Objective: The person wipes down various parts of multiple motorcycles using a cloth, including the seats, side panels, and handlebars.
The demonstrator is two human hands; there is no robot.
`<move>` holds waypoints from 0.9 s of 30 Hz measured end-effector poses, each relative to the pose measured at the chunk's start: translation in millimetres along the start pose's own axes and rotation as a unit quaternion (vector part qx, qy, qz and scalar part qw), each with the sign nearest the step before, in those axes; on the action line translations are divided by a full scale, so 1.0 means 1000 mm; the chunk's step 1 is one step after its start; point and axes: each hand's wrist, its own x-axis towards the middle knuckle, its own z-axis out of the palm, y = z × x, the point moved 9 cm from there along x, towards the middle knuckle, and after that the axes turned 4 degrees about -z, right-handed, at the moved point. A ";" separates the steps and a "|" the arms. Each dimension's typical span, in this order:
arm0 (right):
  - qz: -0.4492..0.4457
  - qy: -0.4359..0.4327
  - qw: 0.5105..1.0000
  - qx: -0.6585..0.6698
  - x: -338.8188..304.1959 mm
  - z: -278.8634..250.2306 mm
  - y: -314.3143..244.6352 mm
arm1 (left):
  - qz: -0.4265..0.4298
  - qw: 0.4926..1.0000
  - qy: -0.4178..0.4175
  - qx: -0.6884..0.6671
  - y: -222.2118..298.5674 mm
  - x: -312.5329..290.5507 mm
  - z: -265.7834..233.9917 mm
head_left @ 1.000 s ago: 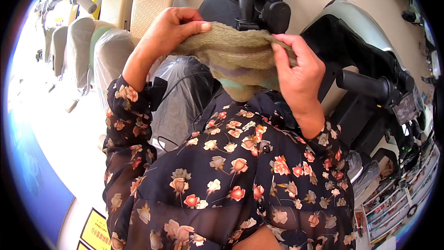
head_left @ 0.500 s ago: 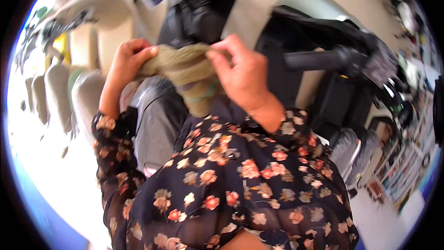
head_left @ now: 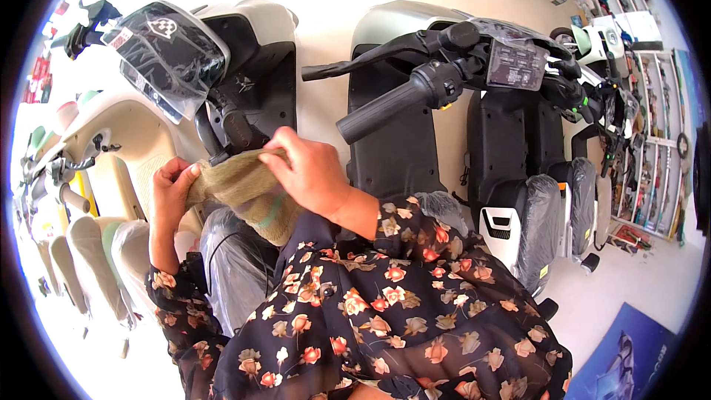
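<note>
An olive-green cloth (head_left: 252,181) with a teal patch and a darker band hangs between my hands in front of my body. My left hand (head_left: 174,189) pinches its left end between thumb and fingers. Its upper right edge is gripped by my right hand (head_left: 315,178), palm turned inward. The cloth is stretched across the top and droops to a rounded lower end. Just beyond it is a scooter's black handlebar grip (head_left: 235,122). Below the cloth lies a plastic-wrapped seat (head_left: 235,267).
Close on my right, a second scooter's black handlebar (head_left: 389,110) and brake lever (head_left: 329,72) jut toward me. More parked scooters with wrapped seats (head_left: 542,233) stand farther right. Beige scooter seats (head_left: 92,263) line the left. Shelving (head_left: 655,148) runs along the far right.
The view has swung, so the scooters on both sides show more fully. Both hands and the cloth now sit lower and farther left in the picture, with the cloth still held by both.
</note>
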 end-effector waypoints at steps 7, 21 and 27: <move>0.048 0.006 0.999 -0.016 -0.001 -0.009 0.031 | 0.035 0.999 0.002 0.017 0.019 -0.014 0.012; 0.004 -0.063 0.997 0.033 -0.015 0.010 -0.006 | -0.005 1.000 0.030 -0.005 -0.020 -0.024 -0.004; -0.020 -0.229 0.968 0.098 -0.039 -0.001 -0.042 | 0.006 0.993 0.005 0.118 -0.005 -0.065 0.001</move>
